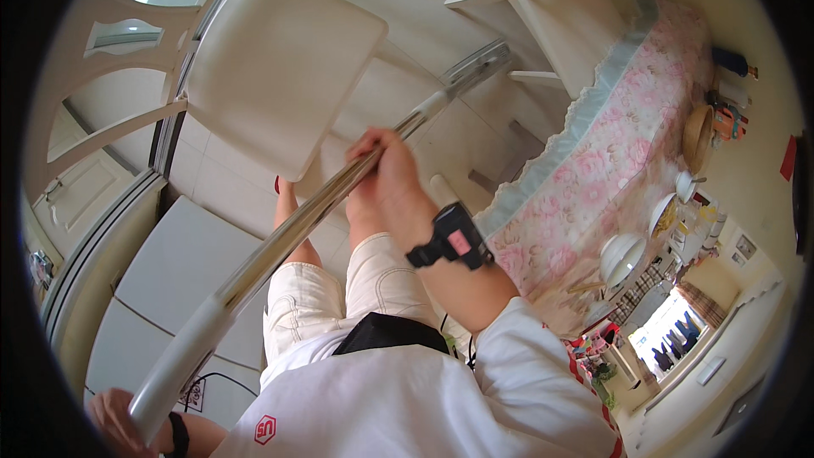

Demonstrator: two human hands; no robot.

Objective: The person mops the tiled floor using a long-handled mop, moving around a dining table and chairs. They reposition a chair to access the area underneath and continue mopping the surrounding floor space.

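A long-handled mop (pixel 309 214) slants across the view, with a silver shaft, a thick white grip and a narrow grey head (pixel 476 68) at the far end. The head is over the floor tiles between two chairs, and blur hides its details. Midway up the shaft, my right hand (pixel 394 171) is wrapped round the metal, with a black device strapped to its wrist. My left hand (pixel 114 424) closes on the end of the white grip at the lower left, partly in the dark rim.
A cream chair (pixel 280 68) stands at the far left of the mop head, another white chair (pixel 564 25) at the right. A table with a pink floral cloth (pixel 585 195) holds bowls (pixel 623 256) and a basket (pixel 698 137). White cabinets (pixel 182 267) stand by my left side.
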